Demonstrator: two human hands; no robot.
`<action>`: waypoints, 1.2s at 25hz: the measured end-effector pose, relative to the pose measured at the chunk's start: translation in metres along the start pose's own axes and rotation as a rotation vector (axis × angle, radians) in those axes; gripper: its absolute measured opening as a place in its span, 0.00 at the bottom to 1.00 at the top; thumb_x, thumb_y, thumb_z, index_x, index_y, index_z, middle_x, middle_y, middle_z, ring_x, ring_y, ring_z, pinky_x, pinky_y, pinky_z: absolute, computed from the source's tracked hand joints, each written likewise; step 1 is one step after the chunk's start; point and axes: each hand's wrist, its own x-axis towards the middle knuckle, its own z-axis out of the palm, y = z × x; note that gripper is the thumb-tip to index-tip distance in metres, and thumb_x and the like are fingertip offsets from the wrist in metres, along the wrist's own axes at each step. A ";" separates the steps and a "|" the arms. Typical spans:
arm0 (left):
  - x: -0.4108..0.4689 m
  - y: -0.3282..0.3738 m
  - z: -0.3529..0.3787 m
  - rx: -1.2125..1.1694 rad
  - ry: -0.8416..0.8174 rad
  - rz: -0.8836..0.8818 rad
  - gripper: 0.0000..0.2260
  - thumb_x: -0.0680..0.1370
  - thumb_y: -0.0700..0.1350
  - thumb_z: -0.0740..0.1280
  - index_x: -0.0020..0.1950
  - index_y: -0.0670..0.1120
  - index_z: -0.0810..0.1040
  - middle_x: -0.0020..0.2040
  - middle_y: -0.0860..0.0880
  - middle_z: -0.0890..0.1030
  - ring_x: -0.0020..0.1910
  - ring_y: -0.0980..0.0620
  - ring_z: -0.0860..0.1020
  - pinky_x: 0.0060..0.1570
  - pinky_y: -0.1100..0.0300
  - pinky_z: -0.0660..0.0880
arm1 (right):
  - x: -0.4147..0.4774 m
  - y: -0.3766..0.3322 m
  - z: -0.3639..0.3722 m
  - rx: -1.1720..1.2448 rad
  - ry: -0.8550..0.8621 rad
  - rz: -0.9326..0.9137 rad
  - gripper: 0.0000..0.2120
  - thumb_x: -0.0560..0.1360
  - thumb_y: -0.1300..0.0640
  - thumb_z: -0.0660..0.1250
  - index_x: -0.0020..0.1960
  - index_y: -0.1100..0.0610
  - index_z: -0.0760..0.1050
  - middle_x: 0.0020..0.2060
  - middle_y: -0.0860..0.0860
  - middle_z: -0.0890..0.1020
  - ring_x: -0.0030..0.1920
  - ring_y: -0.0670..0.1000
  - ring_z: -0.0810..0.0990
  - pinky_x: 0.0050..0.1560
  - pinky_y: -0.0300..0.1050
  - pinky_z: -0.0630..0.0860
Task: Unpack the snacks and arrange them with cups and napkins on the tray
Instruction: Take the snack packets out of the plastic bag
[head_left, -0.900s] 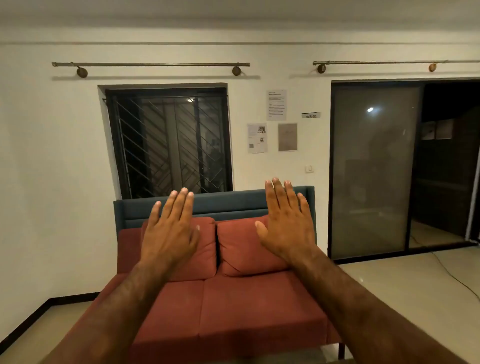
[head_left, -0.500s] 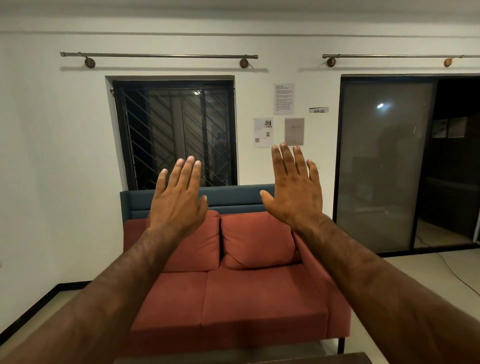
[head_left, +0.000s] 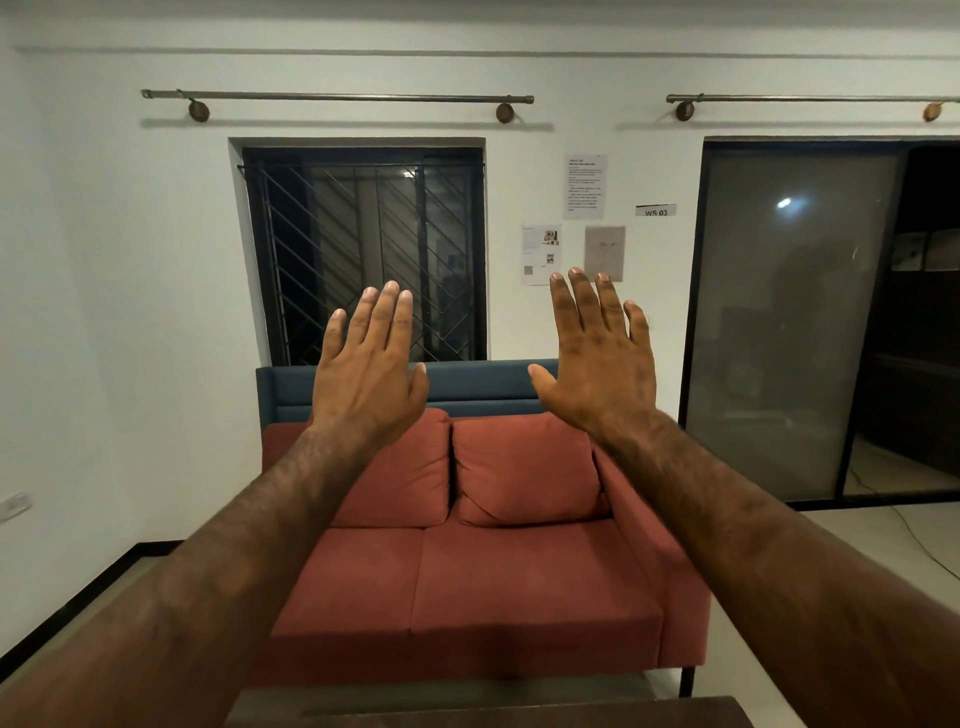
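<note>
With the left hand (head_left: 366, 382) and right hand (head_left: 597, 371) raised empty, fingers spread, before the sofa (head_left: 483, 561), and no snacks, cups, napkins or tray visible, lower the gaze to the counter (head_left: 519, 714) edge first.

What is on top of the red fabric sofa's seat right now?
The red fabric sofa carries only two red back cushions; its visible seat is bare. Both raised forearms cover its outer edges, so anything there is hidden.
</note>
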 end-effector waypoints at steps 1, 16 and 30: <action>-0.002 0.000 0.000 0.000 -0.002 -0.001 0.35 0.81 0.55 0.57 0.83 0.45 0.47 0.84 0.45 0.49 0.83 0.46 0.47 0.80 0.42 0.48 | 0.000 0.000 0.000 0.003 0.002 -0.003 0.49 0.80 0.37 0.65 0.89 0.51 0.39 0.89 0.51 0.45 0.89 0.57 0.44 0.86 0.61 0.46; -0.071 0.005 0.033 0.051 -0.206 -0.016 0.37 0.78 0.55 0.59 0.83 0.45 0.49 0.84 0.46 0.51 0.83 0.47 0.49 0.80 0.43 0.49 | -0.054 -0.022 0.041 0.114 -0.193 -0.080 0.48 0.79 0.37 0.64 0.89 0.52 0.43 0.88 0.53 0.49 0.89 0.58 0.47 0.87 0.63 0.48; -0.169 -0.043 0.070 0.085 -0.447 -0.065 0.38 0.78 0.58 0.58 0.83 0.45 0.48 0.84 0.46 0.51 0.83 0.46 0.49 0.80 0.43 0.50 | -0.127 -0.100 0.097 0.190 -0.349 -0.158 0.50 0.77 0.36 0.68 0.88 0.53 0.48 0.88 0.54 0.54 0.88 0.58 0.52 0.85 0.66 0.53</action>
